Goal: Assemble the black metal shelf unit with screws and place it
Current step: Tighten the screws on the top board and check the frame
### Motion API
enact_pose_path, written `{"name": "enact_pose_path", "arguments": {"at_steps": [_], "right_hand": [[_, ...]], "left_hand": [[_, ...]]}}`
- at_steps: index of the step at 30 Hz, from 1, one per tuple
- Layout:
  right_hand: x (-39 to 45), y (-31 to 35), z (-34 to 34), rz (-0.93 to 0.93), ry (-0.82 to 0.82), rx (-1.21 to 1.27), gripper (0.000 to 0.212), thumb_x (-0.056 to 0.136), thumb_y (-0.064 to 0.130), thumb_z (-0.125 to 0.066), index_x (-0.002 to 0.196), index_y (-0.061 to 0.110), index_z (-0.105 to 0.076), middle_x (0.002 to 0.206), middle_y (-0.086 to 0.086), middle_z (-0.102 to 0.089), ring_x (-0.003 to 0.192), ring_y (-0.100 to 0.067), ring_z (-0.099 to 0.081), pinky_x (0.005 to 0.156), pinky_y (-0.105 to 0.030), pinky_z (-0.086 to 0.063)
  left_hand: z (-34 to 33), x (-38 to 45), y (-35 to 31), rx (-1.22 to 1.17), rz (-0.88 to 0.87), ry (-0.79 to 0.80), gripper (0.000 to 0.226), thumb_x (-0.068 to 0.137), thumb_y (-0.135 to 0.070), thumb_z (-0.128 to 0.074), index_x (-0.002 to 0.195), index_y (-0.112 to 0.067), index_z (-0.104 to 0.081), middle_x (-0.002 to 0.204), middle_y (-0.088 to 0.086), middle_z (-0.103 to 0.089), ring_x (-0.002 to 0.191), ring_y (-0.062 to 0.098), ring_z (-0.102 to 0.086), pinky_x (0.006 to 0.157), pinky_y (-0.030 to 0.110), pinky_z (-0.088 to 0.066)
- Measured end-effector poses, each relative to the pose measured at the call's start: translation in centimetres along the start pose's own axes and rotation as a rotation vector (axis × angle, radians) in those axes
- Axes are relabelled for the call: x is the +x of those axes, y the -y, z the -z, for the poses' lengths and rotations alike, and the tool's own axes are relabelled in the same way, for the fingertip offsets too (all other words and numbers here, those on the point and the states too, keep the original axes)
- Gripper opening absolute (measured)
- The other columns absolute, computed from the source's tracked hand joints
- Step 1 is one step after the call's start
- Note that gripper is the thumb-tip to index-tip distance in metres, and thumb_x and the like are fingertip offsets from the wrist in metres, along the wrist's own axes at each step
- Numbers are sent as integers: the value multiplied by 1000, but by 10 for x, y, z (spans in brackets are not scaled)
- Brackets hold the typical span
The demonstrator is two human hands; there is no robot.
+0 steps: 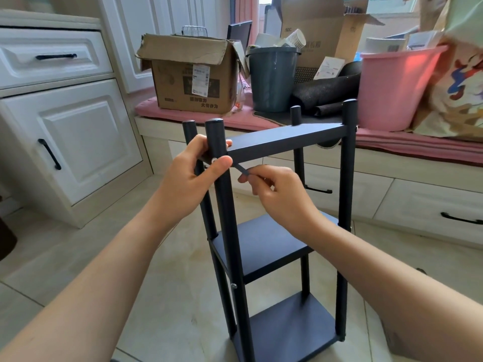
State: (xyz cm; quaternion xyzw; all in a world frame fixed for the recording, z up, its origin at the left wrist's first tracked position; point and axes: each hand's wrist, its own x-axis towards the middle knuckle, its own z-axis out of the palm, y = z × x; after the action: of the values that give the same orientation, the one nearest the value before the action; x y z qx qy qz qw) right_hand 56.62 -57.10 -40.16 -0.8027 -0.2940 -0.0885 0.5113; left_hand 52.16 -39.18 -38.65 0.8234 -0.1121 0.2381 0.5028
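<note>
The black metal shelf unit [285, 142] stands upright on the tiled floor in front of me, with three shelves between four round posts. My left hand [190, 176] grips the near left post at the top shelf's corner, thumb beside a silver screw [214, 160]. My right hand [279, 194] pinches a small dark hex key [241, 169] whose tip points at that screw. A second silver screw [233, 285] shows lower on the same post.
A window bench with a pink cushion [418, 145] runs behind the shelf, loaded with a cardboard box [190, 74], a grey bucket [271, 79] and a pink bucket [394, 87]. White cabinets [65, 142] stand at the left.
</note>
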Motion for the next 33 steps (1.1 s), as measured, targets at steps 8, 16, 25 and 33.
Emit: {"name": "enact_pose_path", "arguments": {"at_steps": [8, 16, 25, 33], "right_hand": [[1, 1, -2, 76, -41, -64, 19, 98, 11, -58, 106, 8, -75, 78, 3, -65, 69, -4, -56, 66, -8, -41], [3, -3, -13, 135, -100, -117, 14, 94, 13, -65, 98, 9, -78, 82, -3, -74, 77, -16, -68, 75, -20, -51], [4, -12, -28, 312, -278, -228, 10, 90, 8, -68, 91, 6, -78, 68, -1, -68, 57, -11, -53, 57, -17, -40], [16, -21, -47, 297, -268, -134, 9, 91, 8, -68, 93, 3, -75, 77, -6, -71, 61, -19, -58, 62, -36, -51]], "left_hand": [[-1, 1, 1, -26, -9, -1, 14, 99, -27, -60, 113, -31, -58, 120, 4, -66, 107, 12, -58, 90, 15, -49], [-2, 0, 1, -37, -14, -3, 15, 99, -27, -60, 114, -30, -59, 120, 6, -65, 107, 13, -58, 91, 15, -48], [-2, -2, -5, -37, -17, 11, 28, 94, -37, -58, 119, -23, -59, 115, 6, -65, 104, 11, -58, 87, 12, -46], [-2, -1, -1, -69, -13, -4, 17, 99, -25, -60, 115, -27, -60, 112, -6, -66, 104, 7, -59, 86, 10, -46]]}}
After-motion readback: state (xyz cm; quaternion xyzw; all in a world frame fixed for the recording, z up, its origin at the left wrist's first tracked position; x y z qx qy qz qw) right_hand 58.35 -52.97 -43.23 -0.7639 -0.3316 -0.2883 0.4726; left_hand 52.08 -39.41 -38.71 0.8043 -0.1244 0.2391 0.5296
